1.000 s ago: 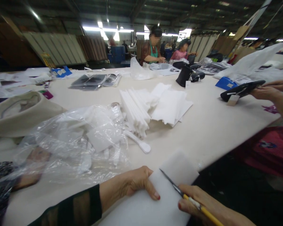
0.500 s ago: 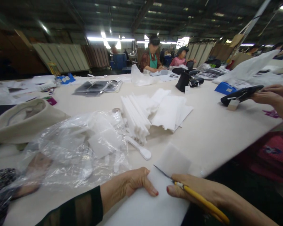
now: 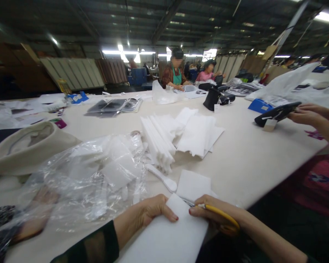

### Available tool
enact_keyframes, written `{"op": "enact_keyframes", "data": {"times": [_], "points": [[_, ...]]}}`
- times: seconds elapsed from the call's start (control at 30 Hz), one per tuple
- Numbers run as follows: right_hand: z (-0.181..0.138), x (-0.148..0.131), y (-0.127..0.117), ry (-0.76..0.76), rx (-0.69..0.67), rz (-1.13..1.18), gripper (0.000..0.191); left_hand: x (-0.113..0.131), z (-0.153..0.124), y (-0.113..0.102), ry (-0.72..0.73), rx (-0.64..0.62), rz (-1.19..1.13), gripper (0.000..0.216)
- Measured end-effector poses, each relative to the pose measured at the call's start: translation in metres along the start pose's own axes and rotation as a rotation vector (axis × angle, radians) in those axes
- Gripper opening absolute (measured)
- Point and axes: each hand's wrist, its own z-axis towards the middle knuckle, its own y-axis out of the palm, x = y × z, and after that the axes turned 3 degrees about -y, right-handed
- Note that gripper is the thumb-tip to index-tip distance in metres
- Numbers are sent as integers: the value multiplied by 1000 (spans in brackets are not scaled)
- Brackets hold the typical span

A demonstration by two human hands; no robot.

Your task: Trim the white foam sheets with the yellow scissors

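Observation:
My left hand [image 3: 150, 212] presses down on a white foam sheet [image 3: 167, 237] at the table's near edge, fingers over its far corner. My right hand [image 3: 211, 213] grips yellow-handled scissors [image 3: 220, 215] whose blades sit at the sheet's far edge. A cut-off square of white foam [image 3: 193, 184] lies on the table just beyond the blades, apart from the sheet.
A clear plastic bag with foam pieces [image 3: 98, 171] lies left, a white comb-like tool [image 3: 161, 177] beside it, stacked foam sheets [image 3: 178, 135] behind. A beige hat [image 3: 30, 146] sits far left. A co-worker's hands [image 3: 307, 113] hold a black item on the right. The cream table [image 3: 249, 157] ends near me.
The scissors have travelled across the foam sheet. The far part has come free as a separate square. My right hand has moved left towards my left hand.

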Motion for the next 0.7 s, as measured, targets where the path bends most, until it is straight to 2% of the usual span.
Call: {"op": "enact_keyframes", "data": {"times": [0.13,0.2,0.3,0.5,0.63,0.7], "points": [[-23,5,-1,-80,-57,96,52,-4,-16,6,70,72,-16,44],[-34,8,5,-152,-19,187,52,-5,-25,11,135,98,-22,44],[-43,10,22,-228,200,318,54,-3,-28,23,225,100,-16,46],[-47,12,54,-171,605,609,51,2,-16,48,324,56,-9,51],[-54,20,54,-157,740,777,54,-9,-21,49,294,41,32,62],[-57,24,51,-147,790,817,55,-17,-23,47,250,69,45,59]]}}
